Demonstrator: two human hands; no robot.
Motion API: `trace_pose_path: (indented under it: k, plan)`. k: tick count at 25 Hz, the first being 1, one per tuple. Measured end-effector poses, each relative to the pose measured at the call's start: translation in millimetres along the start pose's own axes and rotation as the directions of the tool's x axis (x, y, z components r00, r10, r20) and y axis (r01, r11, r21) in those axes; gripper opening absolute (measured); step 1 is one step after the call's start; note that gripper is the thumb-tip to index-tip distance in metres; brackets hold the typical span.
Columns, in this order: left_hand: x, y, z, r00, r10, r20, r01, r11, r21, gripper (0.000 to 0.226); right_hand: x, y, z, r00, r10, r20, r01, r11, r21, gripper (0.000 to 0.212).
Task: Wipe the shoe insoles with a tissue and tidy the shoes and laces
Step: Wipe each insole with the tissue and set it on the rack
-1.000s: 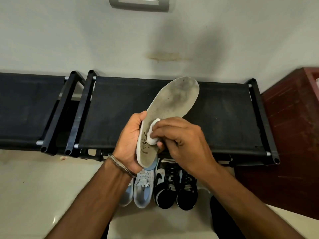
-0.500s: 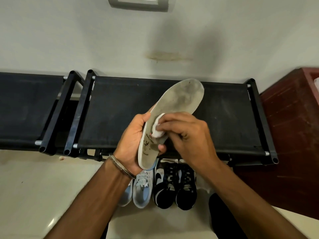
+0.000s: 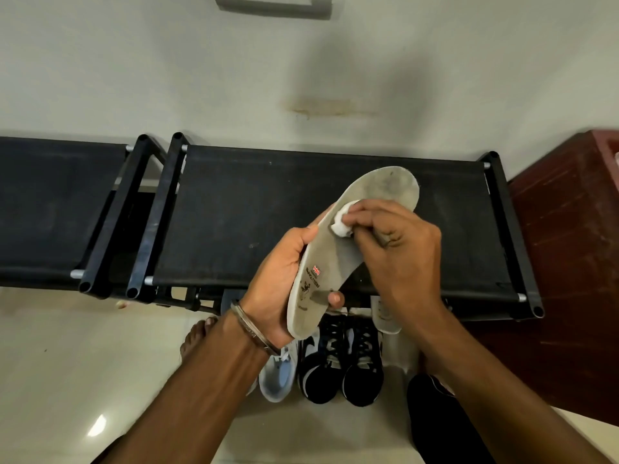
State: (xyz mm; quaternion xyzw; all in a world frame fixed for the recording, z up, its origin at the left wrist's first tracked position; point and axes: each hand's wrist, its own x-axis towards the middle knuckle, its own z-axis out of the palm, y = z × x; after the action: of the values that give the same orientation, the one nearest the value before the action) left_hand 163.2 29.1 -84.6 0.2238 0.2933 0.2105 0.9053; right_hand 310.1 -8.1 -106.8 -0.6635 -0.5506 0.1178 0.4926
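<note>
A person's left hand point(image 3: 281, 283) is gripping the heel end of a worn grey insole point(image 3: 348, 249), thumb curled over its printed face and fingers wrapping behind, and is holding it tilted in the air above a black fabric-topped shoe rack point(image 3: 254, 209). The right hand point(image 3: 398, 249) is pinching a small wad of white tissue point(image 3: 341, 222) in curled fingers and pressing it against the middle of the insole, just below the darkly soiled toe end. A metal bangle point(image 3: 254, 333) is sitting on the left wrist.

The rack is standing against a pale, scuffed wall point(image 3: 167, 78) that is carrying a brownish stain point(image 3: 318, 107) and, at the top edge, part of a grey switch plate point(image 3: 274, 3). A second black rack point(image 3: 50, 202) is standing just beside the first on the left, their tube frames nearly touching. A dark red wooden cabinet point(image 3: 576, 262) is filling the right side of the room.

On the glossy cream tiled floor point(image 3: 67, 363), in front of the rack, a pair of black-and-white laced sneakers point(image 3: 341, 363) is lying side by side with toes pointing toward the camera; a light blue-and-white sneaker point(image 3: 279, 376) is lying just to their left, partly hidden by the left forearm. Another pale insole point(image 3: 385, 316) is resting at the rack's front edge, beside the black pair. A bare foot point(image 3: 197, 336) is showing on the tiles near the left forearm.
</note>
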Motion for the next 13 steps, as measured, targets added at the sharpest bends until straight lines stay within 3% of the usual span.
trace_pose_path:
  k: [2,7,11,13]
  plan:
    - [0,-2,1,1.000,-0.018,0.019,0.018,1.000,0.022,0.043,2,3,-3,0.998,0.036,-0.048,-0.036,0.999,0.013,0.018]
    - [0,4,1,1.000,0.000,-0.017,0.000,1.000,0.010,0.031,-14,-22,14,0.992,-0.048,0.113,0.036,0.993,0.112,0.018]
    - [-4,-3,2,1.000,0.029,-0.005,-0.028,0.993,0.113,0.044,6,5,-6,0.998,0.034,-0.048,-0.035,0.999,-0.020,0.019]
    - [-2,-6,2,0.999,0.026,-0.019,-0.023,0.990,0.141,0.044,6,5,-7,0.995,0.075,-0.061,-0.076,0.997,-0.017,0.019]
